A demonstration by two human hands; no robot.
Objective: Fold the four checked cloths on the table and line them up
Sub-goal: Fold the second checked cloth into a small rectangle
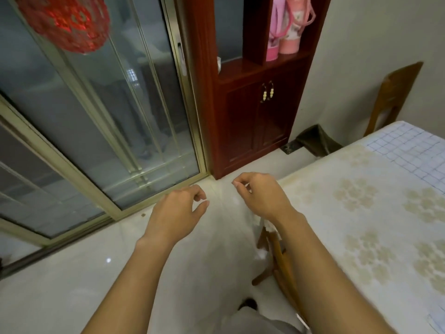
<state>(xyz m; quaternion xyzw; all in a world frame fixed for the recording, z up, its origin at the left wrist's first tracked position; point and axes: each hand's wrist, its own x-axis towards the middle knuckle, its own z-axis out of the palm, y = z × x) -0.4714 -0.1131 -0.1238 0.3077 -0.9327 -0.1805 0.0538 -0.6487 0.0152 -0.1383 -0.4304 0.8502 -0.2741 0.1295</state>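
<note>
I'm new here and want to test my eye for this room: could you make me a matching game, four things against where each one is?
Things:
1. checked cloth
2. pink bottles
3. red ornament
4. wooden chair

Places:
A. on the glass door
B. against the white wall
C. on the table
D. on the cabinet shelf

Pairs: 1-C, 2-D, 3-A, 4-B

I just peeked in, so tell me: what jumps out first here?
The left hand and the right hand hang over the floor in the middle, holding nothing. A red round decoration sits on the glass door at upper left. A blue checked cloth lies on the far corner of the flowered table, right.
</note>
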